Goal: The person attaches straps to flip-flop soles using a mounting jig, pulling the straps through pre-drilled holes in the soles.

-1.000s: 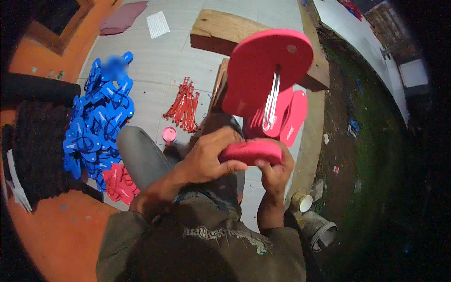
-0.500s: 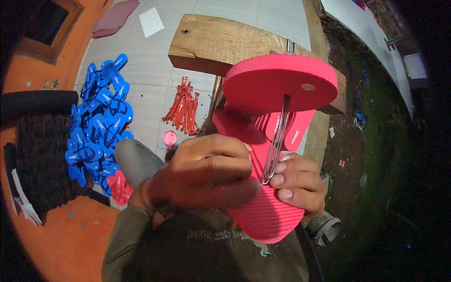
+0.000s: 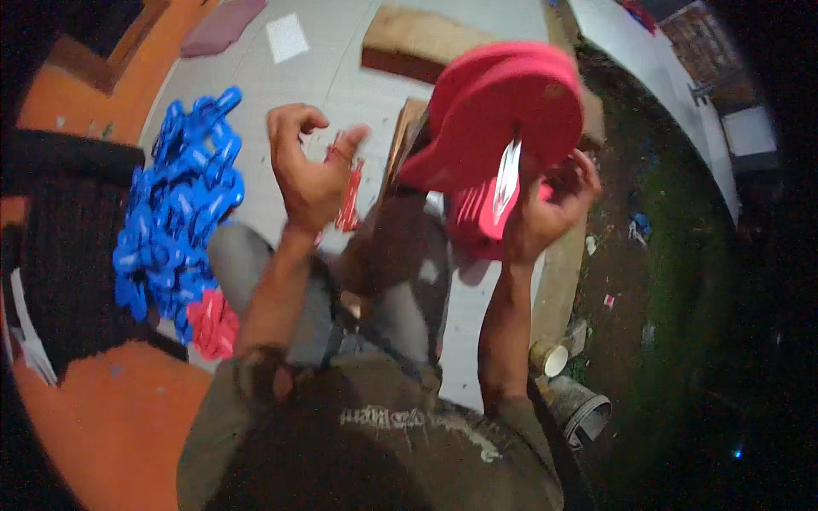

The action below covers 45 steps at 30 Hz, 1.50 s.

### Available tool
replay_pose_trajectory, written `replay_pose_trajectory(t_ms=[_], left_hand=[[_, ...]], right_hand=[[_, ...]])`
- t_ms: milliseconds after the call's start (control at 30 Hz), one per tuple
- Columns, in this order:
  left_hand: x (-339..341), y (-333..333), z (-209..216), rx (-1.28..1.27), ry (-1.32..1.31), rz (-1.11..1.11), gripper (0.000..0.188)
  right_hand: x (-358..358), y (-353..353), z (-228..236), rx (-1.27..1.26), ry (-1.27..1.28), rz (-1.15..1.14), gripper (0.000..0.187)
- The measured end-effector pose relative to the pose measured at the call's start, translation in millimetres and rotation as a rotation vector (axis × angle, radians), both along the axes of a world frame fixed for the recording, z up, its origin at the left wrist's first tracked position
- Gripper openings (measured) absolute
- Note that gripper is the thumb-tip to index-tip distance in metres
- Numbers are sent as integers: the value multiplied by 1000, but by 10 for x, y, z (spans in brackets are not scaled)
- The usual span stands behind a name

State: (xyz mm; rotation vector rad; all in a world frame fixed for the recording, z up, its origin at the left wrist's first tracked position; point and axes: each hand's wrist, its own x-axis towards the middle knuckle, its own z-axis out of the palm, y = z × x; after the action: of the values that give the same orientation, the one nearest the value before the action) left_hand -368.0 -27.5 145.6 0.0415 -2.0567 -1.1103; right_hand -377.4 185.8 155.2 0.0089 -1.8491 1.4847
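Note:
My left hand (image 3: pixel 308 175) is lifted over the floor with nothing in it, its fingers curled but apart. Behind it lies a bunch of red sandal straps (image 3: pixel 349 203), partly covered by the hand. My right hand (image 3: pixel 552 209) is beside the pink sandal soles (image 3: pixel 503 111), thumb and fingers apart; whether it touches them is unclear from the blur. A long, shiny metal wire loop (image 3: pixel 506 180) sticks out of the front sole towards me, just left of the right thumb. More pink sole material (image 3: pixel 477 226) shows below.
A wooden beam (image 3: pixel 417 41) stands behind the soles. Blue sandals (image 3: pixel 183 204) are heaped on the left, with a pink bundle (image 3: pixel 213 324) at their near end. A bucket (image 3: pixel 584 413) and a pale tin (image 3: pixel 549 358) stand at the lower right, beside a dirt strip.
Both hands have come off the ribbed pink sole they held. My left hand moved up and left towards the straps; the right moved up. The held sole now rests up by the beam.

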Motion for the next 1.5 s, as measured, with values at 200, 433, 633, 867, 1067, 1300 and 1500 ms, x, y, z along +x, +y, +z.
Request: replay_pose_trajectory(t_ms=[200, 433, 633, 867, 1067, 1300, 1500], left_hand=[[-214, -1333, -2195, 117, -1026, -88, 24], [-236, -598, -3341, -216, -998, 29, 28], [-361, -465, -3679, -421, -866, -48, 33], [-530, -654, -3488, -411, -1058, -57, 23], [-464, -341, -3354, -493, -1049, -223, 28], [-283, -819, -3984, 247, -942, -417, 19], [-206, -1066, -2692, 112, -1070, -782, 15]], right_hand=[[521, -415, -1046, -237, -235, 125, 21], [1318, -194, -1006, 496, -202, 210, 11], [1473, -63, -994, 544, -191, 54, 13], [1377, -114, -986, 694, -291, -19, 12], [1342, -143, -975, 730, -276, -20, 12], [1313, -209, -973, 687, -312, 16, 11], [734, -1042, -1579, 271, -451, 257, 34]])
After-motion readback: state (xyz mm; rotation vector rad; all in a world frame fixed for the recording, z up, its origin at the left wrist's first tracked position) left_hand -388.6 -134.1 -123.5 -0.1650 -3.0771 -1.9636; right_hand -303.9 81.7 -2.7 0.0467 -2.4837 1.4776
